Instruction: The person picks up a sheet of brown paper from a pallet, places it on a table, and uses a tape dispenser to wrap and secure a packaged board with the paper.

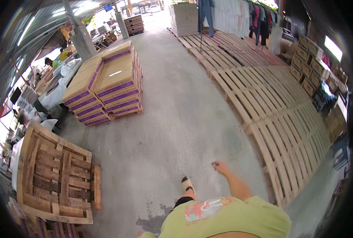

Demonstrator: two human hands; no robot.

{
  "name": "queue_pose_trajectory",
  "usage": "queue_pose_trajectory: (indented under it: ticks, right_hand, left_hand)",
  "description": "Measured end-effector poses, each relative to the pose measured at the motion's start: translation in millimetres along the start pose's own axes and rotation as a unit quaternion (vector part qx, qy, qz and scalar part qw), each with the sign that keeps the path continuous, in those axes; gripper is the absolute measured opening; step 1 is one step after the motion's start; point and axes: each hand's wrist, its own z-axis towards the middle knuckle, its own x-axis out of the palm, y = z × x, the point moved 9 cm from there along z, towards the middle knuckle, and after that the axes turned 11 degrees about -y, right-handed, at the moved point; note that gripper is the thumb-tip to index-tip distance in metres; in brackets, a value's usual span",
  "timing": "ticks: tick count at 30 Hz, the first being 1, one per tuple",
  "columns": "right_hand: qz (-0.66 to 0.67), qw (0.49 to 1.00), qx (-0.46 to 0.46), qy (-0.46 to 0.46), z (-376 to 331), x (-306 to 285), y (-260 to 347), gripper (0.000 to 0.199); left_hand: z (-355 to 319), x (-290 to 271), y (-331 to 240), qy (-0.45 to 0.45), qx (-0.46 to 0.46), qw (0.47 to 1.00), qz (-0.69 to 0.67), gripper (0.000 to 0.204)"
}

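Observation:
My right hand (221,167) hangs out in front of my body, over the grey concrete floor (172,127). Its fingers are curled together, and a small dark spot shows at their tips; what it is, if anything, I cannot make out. Of my left hand (139,234) only a sliver shows at the lower edge, beside my yellow-green shirt, with its fingers hidden. One sandalled foot (187,185) is stretched forward on the floor.
Stacked brown cartons with purple bands (115,81) stand on a pallet ahead left. Wooden pallets (33,178) are piled at near left. A long row of flat pallets (263,107) lines the right, with hanging clothes (240,18) beyond. People work at far left.

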Motion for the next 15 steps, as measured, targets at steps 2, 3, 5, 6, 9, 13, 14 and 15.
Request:
queue_pose_trajectory:
  ticks: [2,3,5,6,9,13,14,15]
  right_hand:
    - [-0.029,0.987,0.113,0.107,2,30,-29,0.036]
    - [0.006,0.977,0.169,0.13,1,27,-96,0.029]
    - [0.009,0.981,-0.082,0.174,-6,25,-88,0.029]
    - [0.217,0.91,0.322,0.145,-16,27,-190,0.024]
    - [0.021,0.88,0.47,0.062,-19,-22,-216,0.023]
    - [-0.033,0.869,0.494,0.015,99,-39,-178,0.022]
    - [-0.038,0.868,0.495,0.008,133,-38,-171,0.022]
    - [-0.045,0.87,0.49,0.005,170,-36,-163,0.022]
  left_hand:
    - [-18,93,-33,0.051,-0.027,0.997,-0.055,0.038]
    - [-44,186,-62,0.125,-0.035,0.989,-0.067,0.039]
    - [-86,316,-137,0.21,0.005,0.977,-0.022,0.04]
    - [-136,415,-193,0.274,0.088,0.949,0.129,0.044]
    - [-326,596,-343,0.393,0.517,0.7,0.299,0.043]
    - [-440,745,-443,0.526,0.53,0.608,0.271,0.039]
    - [-452,778,-462,0.533,0.527,0.598,0.284,0.04]
    - [-461,810,-471,0.542,0.518,0.591,0.296,0.04]
